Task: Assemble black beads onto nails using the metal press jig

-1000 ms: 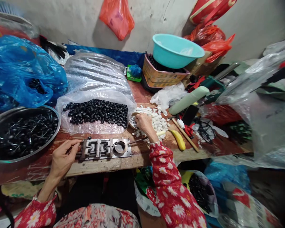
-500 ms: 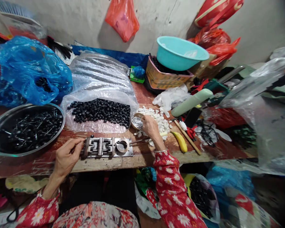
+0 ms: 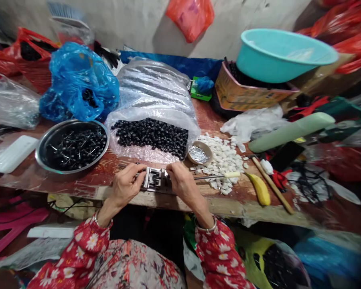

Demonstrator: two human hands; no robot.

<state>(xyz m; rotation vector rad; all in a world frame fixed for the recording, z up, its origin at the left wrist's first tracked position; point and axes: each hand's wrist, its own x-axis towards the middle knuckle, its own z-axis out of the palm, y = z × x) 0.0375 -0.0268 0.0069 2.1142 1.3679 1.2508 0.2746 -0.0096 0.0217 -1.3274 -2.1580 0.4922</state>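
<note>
A metal jig with paired blocks lies at the table's front edge, its right part covered by my right hand. At its left end my left hand is closed, thumb and forefinger drawn together; what they hold is hidden. Over its right part, my right hand has its fingers pressed together, and I cannot make out anything in them. Right behind that hand, a small round bowl holds thin metal pins. Black beads spill from the mouth of a clear plastic bag behind the jig.
Left stands a steel bowl of black-headed pins. White pieces, a rod with a pale handle, a yellow banana-shaped thing and a hammer-like wooden handle lie right. A turquoise basin rests on a basket.
My right hand has moved left from the small bowl of pins to the jig. My left hand stays at the jig's left end. The view has turned left.
</note>
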